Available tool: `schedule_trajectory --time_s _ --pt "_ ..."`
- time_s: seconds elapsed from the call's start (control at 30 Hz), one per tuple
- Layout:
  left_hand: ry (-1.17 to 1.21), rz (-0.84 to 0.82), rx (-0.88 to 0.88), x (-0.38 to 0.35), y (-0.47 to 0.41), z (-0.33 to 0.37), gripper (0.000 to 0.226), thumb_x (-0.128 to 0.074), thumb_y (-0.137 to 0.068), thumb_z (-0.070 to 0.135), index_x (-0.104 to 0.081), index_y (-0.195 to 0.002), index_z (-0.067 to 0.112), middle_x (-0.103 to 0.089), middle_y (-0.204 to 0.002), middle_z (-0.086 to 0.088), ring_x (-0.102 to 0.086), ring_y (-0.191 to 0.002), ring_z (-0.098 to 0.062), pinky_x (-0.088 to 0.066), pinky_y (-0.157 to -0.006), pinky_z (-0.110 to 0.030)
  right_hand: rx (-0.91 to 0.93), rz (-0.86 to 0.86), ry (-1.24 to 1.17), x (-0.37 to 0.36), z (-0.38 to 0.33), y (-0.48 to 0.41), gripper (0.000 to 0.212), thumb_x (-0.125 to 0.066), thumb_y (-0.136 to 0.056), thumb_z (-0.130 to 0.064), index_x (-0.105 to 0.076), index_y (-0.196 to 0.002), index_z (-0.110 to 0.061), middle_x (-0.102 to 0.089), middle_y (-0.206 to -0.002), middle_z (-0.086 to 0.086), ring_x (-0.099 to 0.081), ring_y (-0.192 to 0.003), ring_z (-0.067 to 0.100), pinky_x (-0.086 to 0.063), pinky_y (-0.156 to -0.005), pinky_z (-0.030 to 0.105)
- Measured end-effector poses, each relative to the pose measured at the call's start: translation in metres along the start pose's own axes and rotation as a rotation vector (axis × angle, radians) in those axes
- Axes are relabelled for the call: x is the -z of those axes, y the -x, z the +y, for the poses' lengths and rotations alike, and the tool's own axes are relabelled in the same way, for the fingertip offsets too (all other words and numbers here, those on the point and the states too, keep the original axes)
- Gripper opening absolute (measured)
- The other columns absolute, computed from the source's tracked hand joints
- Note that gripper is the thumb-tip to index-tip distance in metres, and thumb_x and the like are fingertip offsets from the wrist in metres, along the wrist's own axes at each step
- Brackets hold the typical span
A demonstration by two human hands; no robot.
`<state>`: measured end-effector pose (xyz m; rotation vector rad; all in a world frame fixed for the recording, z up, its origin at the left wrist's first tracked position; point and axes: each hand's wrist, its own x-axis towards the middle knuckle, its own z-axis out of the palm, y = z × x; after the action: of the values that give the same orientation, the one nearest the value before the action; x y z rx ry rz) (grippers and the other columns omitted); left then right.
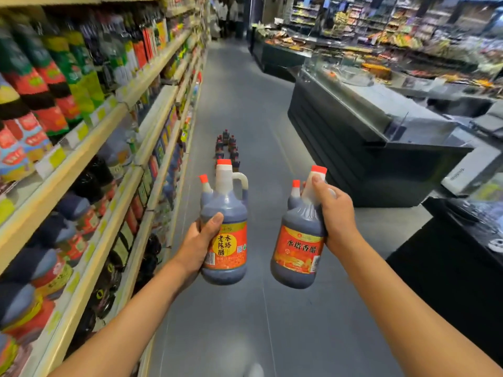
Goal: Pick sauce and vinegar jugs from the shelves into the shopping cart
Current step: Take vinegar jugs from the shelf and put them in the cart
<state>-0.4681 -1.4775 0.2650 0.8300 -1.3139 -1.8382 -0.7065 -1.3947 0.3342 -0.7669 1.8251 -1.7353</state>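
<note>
Left hand (201,242) clamps upright jug (231,210); right hand (336,216) clamps tilted jug (299,251); aisle floor (245,99) between shelves (152,74), counter (340,148); bottles (227,148) mid-aisle.

**Bright aisle, blurred edges**

Lit brightly and evenly by lamps out of view, flat across the floor (245,91). Only soft shadow deep in the shelves (89,148). Crisp at centre, down to label print on the left jug (226,248) and right jug (299,251). Smeared with blur along the shelves and far right. Bowed by wide-angle distortion at the edges. Pale glare on the counter (375,104) top. Hazy down the far aisle.
</note>
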Motion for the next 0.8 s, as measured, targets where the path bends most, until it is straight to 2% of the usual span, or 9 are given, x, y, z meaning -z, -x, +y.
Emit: schedule_trajectory --time_s 0.13,0.3,0.43,0.5,0.63,0.8 --pt "-0.003 -0.021 0.004 -0.006 -0.056 0.003 0.113 -0.086 -0.035 0.080 -0.059 -0.124 0.016 -0.077 -0.099 -0.011 -0.076 -0.088 -0.026 -0.061 -0.070 -0.036 -0.001 0.032 0.022 -0.006 0.007 -0.049 0.051 -0.059 -0.098 -0.046 -0.067 -0.100 0.004 -0.072 -0.090 0.014 -0.070 -0.077 0.023 -0.059 -0.061 0.026" --pt "-0.017 -0.015 -0.004 -0.018 -0.135 0.011 0.107 -0.085 -0.038 0.080 -0.059 -0.123 0.021 -0.077 -0.105 -0.012 -0.075 -0.092 -0.028 -0.061 -0.074 -0.037 0.004 0.023 0.037 -0.017 0.011 -0.131 0.045 -0.057 -0.099 -0.047 -0.067 -0.095 -0.003 -0.072 -0.089 0.011 -0.071 -0.079 0.024 -0.061 -0.069 0.032" --pt "-0.035 0.018 -0.001 -0.027 -0.196 0.013 0.106 -0.084 -0.038 0.081 -0.060 -0.122 0.021 -0.078 -0.102 -0.009 -0.076 -0.091 -0.026 -0.061 -0.073 -0.035 -0.004 -0.012 0.036 -0.029 0.008 -0.203 0.041 -0.055 -0.100 -0.047 -0.067 -0.098 -0.008 -0.071 -0.088 0.004 -0.071 -0.075 0.016 -0.058 -0.063 0.025" --pt "-0.040 0.045 -0.004 -0.028 -0.225 0.014 0.106 -0.083 -0.040 0.081 -0.060 -0.123 0.019 -0.077 -0.103 -0.011 -0.076 -0.090 -0.027 -0.061 -0.073 -0.037 0.003 -0.025 0.053 -0.036 0.006 -0.237 0.040 -0.055 -0.099 -0.049 -0.067 -0.096 -0.011 -0.071 -0.086 0.003 -0.071 -0.076 0.017 -0.060 -0.066 0.028" --pt "-0.047 0.088 -0.010 -0.021 -0.277 0.018 0.104 -0.081 -0.043 0.084 -0.060 -0.123 0.021 -0.076 -0.108 -0.014 -0.074 -0.096 -0.032 -0.059 -0.085 -0.047 0.003 -0.034 0.061 -0.056 0.003 -0.295 0.037 -0.054 -0.099 -0.050 -0.065 -0.088 -0.017 -0.070 -0.083 0.003 -0.071 -0.078 0.021 -0.060 -0.074 0.035" --pt "-0.045 0.099 -0.003 -0.004 -0.355 0.028 0.095 -0.078 -0.049 0.082 -0.060 -0.122 0.025 -0.075 -0.112 -0.013 -0.073 -0.101 -0.033 -0.058 -0.089 -0.048 -0.020 -0.052 0.065 -0.097 0.005 -0.368 0.031 -0.054 -0.100 -0.049 -0.063 -0.089 -0.021 -0.070 -0.088 0.003 -0.071 -0.084 0.024 -0.060 -0.079 0.039"
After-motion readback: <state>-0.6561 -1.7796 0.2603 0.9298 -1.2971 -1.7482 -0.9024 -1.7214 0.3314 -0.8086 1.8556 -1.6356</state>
